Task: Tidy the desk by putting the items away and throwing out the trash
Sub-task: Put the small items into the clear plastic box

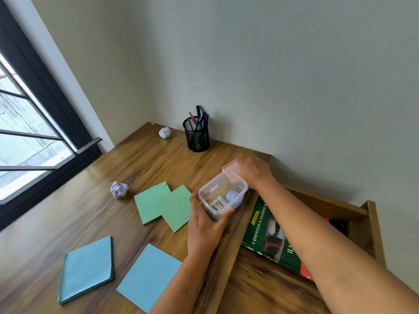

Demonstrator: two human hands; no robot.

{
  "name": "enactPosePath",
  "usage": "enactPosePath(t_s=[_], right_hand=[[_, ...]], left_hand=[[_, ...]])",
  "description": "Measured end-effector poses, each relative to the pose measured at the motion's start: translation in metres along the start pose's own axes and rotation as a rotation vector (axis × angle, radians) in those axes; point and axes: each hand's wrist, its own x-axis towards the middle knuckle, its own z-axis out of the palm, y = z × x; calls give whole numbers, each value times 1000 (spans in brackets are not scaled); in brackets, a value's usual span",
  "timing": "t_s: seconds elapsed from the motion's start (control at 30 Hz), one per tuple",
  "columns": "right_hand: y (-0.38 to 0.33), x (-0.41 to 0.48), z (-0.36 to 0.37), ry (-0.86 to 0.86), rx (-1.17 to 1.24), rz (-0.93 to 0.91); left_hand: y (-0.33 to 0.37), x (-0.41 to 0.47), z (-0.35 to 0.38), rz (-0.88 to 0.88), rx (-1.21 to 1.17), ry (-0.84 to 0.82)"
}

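My log from the head camera, each item placed against the fingers:

- Window [34,132]: dark frame, far left of both hands.
- Blue pad [87,269]: flat on the wooden counter [136,159], well to the left of the left hand and nearer to me.
- Near paper ball [119,189]: crumpled, well to the left of the left fingers.
- Blue sheet [147,276]: flat, just left of the left forearm.
- Green sheets [158,206]: two, overlapping. The right one's corner is just beside the left fingers.
- Far paper ball [164,132]: crumpled, near the back wall, well beyond the fingers.
- Pen cup [197,137]: black mesh, upright, pens inside, well beyond both hands.
- Left hand [204,225]: fingers [194,201] on the left wall of the clear box, thumb round its near corner, holding it.
- Clear box [223,193]: lidless, between the two hands at the counter's right edge. It holds small labelled packets and a blue-capped item. I cannot tell whether it rests on the counter or is lifted.
- Pink lid [229,166]: just behind the box, partly under the right hand.
- Right hand [254,172]: blurred, lying over the lid. I cannot tell whether its fingers grip.
- Drawer [371,225]: open, under the right forearm.
- Green book [269,236]: flat in the drawer, below and right of the left thumb.
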Motion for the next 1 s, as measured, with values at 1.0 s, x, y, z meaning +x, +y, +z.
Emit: enactPosePath(t_s=[1.0], right_hand=[[-41, -213, -74, -440, 492, -337]], left_hand=[[10, -133, -73, 186, -188, -237]])
